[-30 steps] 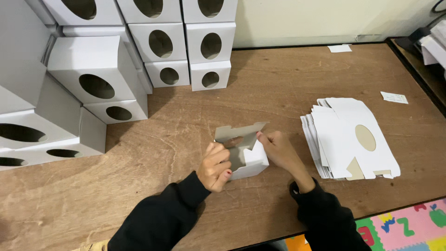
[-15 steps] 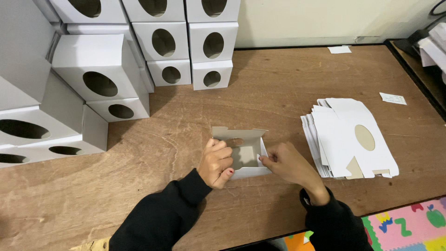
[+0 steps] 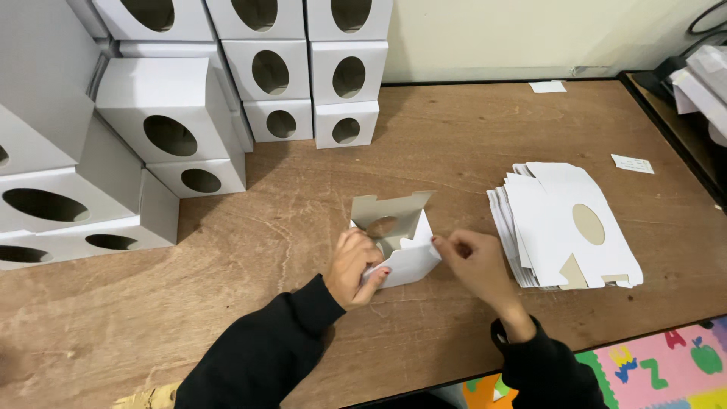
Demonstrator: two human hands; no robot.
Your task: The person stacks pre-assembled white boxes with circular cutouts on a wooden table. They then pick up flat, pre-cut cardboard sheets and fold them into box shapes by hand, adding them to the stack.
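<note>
A small white cardboard box (image 3: 405,254) with an oval cut-out stands half folded on the wooden table (image 3: 454,144), its grey-lined top flap raised. My left hand (image 3: 356,265) grips the box's left side, thumb and fingers wrapped around the wall. My right hand (image 3: 473,261) pinches the box's right edge near a side flap. Both arms wear black sleeves.
A pile of flat white box blanks (image 3: 564,223) lies to the right of my hands. Finished white boxes with oval holes are stacked at the back (image 3: 310,60) and along the left (image 3: 113,167). Paper slips (image 3: 632,163) lie near the right edge. A colourful mat (image 3: 666,363) shows below the table.
The box has been turned and raised on the table, its top flap now standing up. My right hand has shifted from inside the box to its right edge.
</note>
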